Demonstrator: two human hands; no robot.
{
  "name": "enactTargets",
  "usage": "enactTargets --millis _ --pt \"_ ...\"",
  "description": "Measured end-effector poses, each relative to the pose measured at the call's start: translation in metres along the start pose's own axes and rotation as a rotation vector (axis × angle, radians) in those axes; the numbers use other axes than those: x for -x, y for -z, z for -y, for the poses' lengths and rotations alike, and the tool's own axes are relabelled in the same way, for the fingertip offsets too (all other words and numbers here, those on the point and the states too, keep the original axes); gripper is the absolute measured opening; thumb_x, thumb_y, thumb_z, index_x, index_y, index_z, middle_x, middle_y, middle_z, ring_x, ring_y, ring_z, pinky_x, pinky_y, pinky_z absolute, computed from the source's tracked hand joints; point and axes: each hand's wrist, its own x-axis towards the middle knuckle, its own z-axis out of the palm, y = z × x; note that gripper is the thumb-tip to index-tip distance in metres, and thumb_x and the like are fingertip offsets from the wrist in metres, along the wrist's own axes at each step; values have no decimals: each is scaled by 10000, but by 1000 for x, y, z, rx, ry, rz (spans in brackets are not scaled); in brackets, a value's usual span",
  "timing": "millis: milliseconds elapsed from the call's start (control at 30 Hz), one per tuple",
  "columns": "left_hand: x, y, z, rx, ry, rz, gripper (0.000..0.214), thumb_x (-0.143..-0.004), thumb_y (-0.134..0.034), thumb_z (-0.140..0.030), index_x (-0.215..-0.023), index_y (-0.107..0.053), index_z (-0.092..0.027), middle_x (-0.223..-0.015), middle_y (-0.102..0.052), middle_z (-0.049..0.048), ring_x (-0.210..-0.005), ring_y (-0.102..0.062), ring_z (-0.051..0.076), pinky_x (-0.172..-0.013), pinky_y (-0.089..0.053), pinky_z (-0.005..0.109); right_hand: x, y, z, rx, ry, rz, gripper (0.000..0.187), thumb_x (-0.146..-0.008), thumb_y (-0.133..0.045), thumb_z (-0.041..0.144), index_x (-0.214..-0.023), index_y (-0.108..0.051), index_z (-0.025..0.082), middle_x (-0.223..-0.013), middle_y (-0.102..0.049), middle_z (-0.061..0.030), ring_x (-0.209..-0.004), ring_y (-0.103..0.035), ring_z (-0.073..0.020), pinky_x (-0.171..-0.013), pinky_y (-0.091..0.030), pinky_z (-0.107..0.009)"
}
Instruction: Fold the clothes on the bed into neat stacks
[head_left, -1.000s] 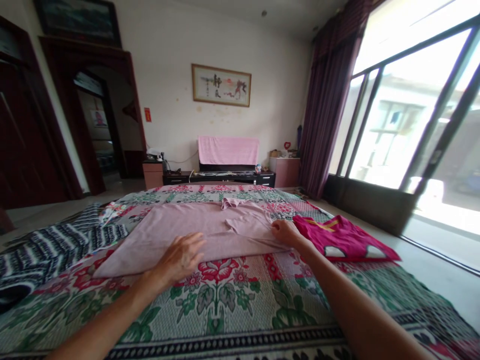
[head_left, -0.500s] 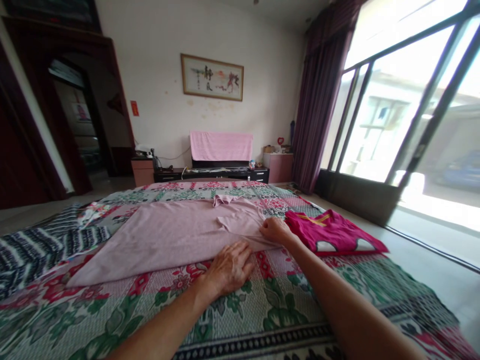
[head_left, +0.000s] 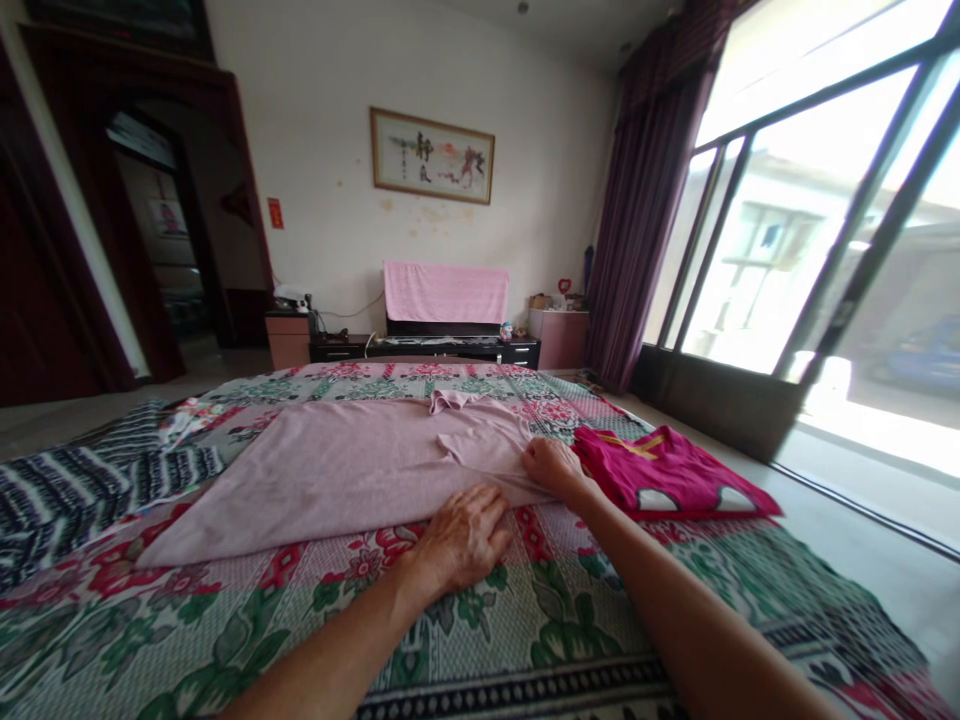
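Note:
A pale pink T-shirt (head_left: 337,462) lies spread sideways over the flowered bedcover (head_left: 315,640), its collar at the far edge and one sleeve folded over on top. My left hand (head_left: 469,535) rests palm down on the shirt's near edge, fingers stretched out and holding nothing. At the shirt's right end, my right hand (head_left: 551,465) is closed with its fingers curled on the fabric; the fingertips are partly hidden. Just right of that hand sits a folded magenta garment (head_left: 675,475) with white patches and yellow trim.
A black-and-white striped cloth (head_left: 90,490) lies at the bed's left side. Beyond the bed stands a low black cabinet (head_left: 341,352) and a screen covered with a pink cloth (head_left: 446,290). Glass doors (head_left: 795,220) and a purple curtain (head_left: 637,210) are to the right.
The view has shifted slightly. Both hands stay at nearly the same places on the shirt, which looks unchanged.

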Motion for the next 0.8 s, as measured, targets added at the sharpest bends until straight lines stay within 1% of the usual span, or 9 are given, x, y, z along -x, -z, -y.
enactTargets --millis 167,467,567,700,733,800 --pt "-1 1 -1 0 11 13 372 -907 -430 -338 -1198 -582 -163 -1346 -538 110 -1239 -485 246 -1060 -384 416 -2 -1 -1 5 18 -36 322 -885 -402 359 -942 -674 197 -895 -713 -104 -845 -663 -231 -628 -411 -268" --pt "0 -3 2 2 16 18 398 -901 -433 -346 -1228 -574 -168 -1378 -517 100 -1255 -472 245 -1072 -367 412 -4 -6 -9 -34 27 -107 307 -905 -421 401 -955 -670 228 -914 -718 -62 -839 -653 -199 -637 -398 -250" --pt "0 -3 3 -4 17 11 394 -898 -437 -352 -1223 -576 -177 -1375 -521 96 -1253 -473 242 -1069 -367 415 -5 -5 -9 -40 41 -119 296 -904 -428 394 -967 -669 233 -947 -714 -55 -853 -647 -194 -642 -399 -250" --pt "0 -3 2 -5 21 13 411 -903 -428 -363 -1243 -559 -174 -1380 -516 98 -1251 -473 243 -1066 -369 421 -6 -3 -6 22 -3 -50 268 -885 -443 340 -930 -675 213 -942 -699 -75 -850 -639 -204 -633 -396 -255" --pt "0 -3 2 -2 22 13 415 -905 -425 -363 -1248 -555 -171 -1383 -514 97 -1252 -471 243 -1068 -368 423 -6 -3 -5 28 -5 -48 263 -881 -445 324 -941 -673 207 -956 -691 -81 -857 -636 -204 -635 -397 -255" --pt "0 -3 2 2 22 10 411 -906 -424 -358 -1246 -555 -167 -1382 -514 97 -1252 -471 242 -1069 -369 423 -5 -2 -3 10 20 -84 263 -875 -449 296 -1002 -659 203 -1010 -668 -87 -875 -627 -197 -650 -401 -252"
